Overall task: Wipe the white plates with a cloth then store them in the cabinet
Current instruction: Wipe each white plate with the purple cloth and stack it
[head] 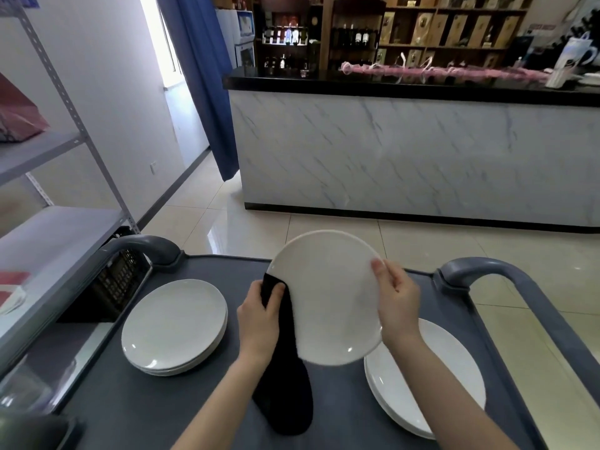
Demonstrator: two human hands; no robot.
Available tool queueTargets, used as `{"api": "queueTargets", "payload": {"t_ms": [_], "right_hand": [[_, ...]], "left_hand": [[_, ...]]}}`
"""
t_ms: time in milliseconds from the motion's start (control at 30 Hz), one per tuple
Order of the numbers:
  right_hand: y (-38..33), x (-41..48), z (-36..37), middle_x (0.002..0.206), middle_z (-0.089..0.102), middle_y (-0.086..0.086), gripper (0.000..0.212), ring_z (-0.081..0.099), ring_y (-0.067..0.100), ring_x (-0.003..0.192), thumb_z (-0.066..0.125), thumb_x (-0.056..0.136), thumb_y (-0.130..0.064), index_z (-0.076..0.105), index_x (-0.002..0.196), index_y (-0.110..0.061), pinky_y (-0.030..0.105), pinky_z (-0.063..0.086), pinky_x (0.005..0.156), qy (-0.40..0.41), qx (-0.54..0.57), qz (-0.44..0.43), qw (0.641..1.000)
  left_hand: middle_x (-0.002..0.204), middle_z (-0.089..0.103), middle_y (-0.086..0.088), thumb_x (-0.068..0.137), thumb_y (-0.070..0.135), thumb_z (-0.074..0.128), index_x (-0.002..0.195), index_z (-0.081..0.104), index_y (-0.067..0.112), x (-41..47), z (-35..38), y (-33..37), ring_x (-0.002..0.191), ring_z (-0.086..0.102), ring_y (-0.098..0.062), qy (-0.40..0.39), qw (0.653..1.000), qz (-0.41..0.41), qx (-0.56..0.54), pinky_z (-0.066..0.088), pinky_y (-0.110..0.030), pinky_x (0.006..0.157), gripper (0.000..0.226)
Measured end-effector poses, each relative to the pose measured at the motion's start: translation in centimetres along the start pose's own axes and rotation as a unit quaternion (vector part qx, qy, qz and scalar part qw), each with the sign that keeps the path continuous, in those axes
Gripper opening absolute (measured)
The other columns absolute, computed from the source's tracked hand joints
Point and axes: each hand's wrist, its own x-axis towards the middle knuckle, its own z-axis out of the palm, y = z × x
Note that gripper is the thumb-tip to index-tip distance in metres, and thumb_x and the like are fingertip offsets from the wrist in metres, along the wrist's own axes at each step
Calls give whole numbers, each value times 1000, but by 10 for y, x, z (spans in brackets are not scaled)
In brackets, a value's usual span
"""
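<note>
Fingers [394,280] of the right hand [397,306] were curled round the right rim of a white plate [324,297], thumb on its upper face. They held it tilted above the cart's grey surface [146,414].

From the head camera, that surface had a raised lip and carried two stacks of white plates. The left stack [173,326] sat near the left edge. The right stack [431,384] lay at the right, partly hidden under the held plate and the right forearm. The number of plates in each stack could not be told for sure. A curved grey handle [143,246] rose at the far left corner and another [506,274] at the far right.

Left of the cart stood a grey metal shelf rack [48,235], with a red bag [19,115] on an upper shelf. A black crate [113,280] sat low between rack and cart. Across the tiled floor was a marble-fronted bar [406,151] with a black top. Behind it, wooden shelving [454,27] held bottles and boxes.

The left hand [259,319] gripped a black cloth [285,384]. Its fingers [276,293] were closed on the cloth's upper part and pressed it against the plate's left rim. The rest of the cloth hung down, its lower end lying on the surface between the two stacks.
</note>
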Motion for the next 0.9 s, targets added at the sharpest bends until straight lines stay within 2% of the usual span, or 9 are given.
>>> {"api": "queueTargets", "payload": {"t_ms": [100, 167, 267, 400, 533, 600, 667, 767, 900], "right_hand": [[9, -16, 15, 79, 70, -16, 22, 61, 5, 78, 55, 99, -36, 70, 89, -23, 17, 47, 69, 123, 71, 65, 988], [10, -22, 18, 86, 72, -20, 21, 64, -2, 83, 52, 101, -38, 69, 95, -29, 16, 48, 72, 134, 66, 55, 987], [7, -19, 9, 82, 70, -18, 21, 61, -4, 73, 51, 102, -33, 66, 88, -30, 10, 47, 66, 79, 22, -1, 997], [-8, -2, -13, 76, 65, 2, 18, 53, 5, 65, 55, 100, -29, 64, 84, -27, 18, 43, 61, -27, -35, -56, 997], [-24, 10, -22, 85, 71, -12, 14, 63, -1, 75, 57, 99, -29, 67, 91, -35, 15, 46, 66, -181, -122, -63, 974], [-28, 11, -18, 87, 71, -17, 14, 65, -4, 83, 58, 99, -28, 68, 93, -35, 12, 46, 71, -221, -142, -64, 963], [-25, 10, -12, 88, 72, -13, 13, 65, -1, 85, 59, 99, -25, 71, 95, -27, 14, 47, 73, -187, -129, -74, 971], [-17, 1, -3, 78, 68, -9, 18, 59, 6, 73, 56, 100, -23, 69, 90, -16, 20, 45, 68, -82, -81, -79, 990], [-4, -17, 18, 67, 59, -15, 26, 50, -1, 62, 50, 103, -27, 60, 81, -18, 12, 39, 59, 92, -12, -3, 996]], "left_hand": [[79, 61, 10, 99, 30, 55, 89, 52, 26, -16, 18, 2, 72, 55, 2, 48, 996, -68, -29, 37, -3, 57, 11], [80, 60, 8, 99, 30, 53, 92, 53, 19, -16, 23, 3, 73, 54, 0, 54, 994, -89, -42, 37, -3, 56, 13], [81, 63, 8, 98, 29, 56, 91, 55, 18, 1, 13, 4, 74, 56, 1, 21, 998, -57, -32, 37, -4, 58, 12], [82, 66, 14, 95, 25, 61, 91, 58, 26, 22, -5, 9, 77, 59, 7, -54, 998, 19, -21, 39, -5, 62, 5], [75, 65, 14, 93, 26, 64, 89, 59, 23, 36, -14, 12, 72, 57, 4, -144, 986, 78, 34, 42, -8, 63, 7], [76, 64, 15, 93, 27, 65, 88, 60, 23, 36, -13, 12, 70, 56, 2, -165, 981, 88, 44, 41, -8, 62, 8], [80, 66, 19, 92, 27, 65, 90, 62, 26, 32, -10, 13, 74, 59, 4, -139, 987, 77, 27, 41, -6, 64, 4], [80, 67, 16, 92, 31, 63, 93, 62, 27, 24, -6, 11, 78, 60, 7, -40, 999, 13, 3, 40, -5, 62, 5], [85, 61, 12, 97, 33, 56, 98, 54, 23, -1, 9, 8, 82, 56, 0, 27, 995, -97, -24, 37, -13, 60, 10]]}}
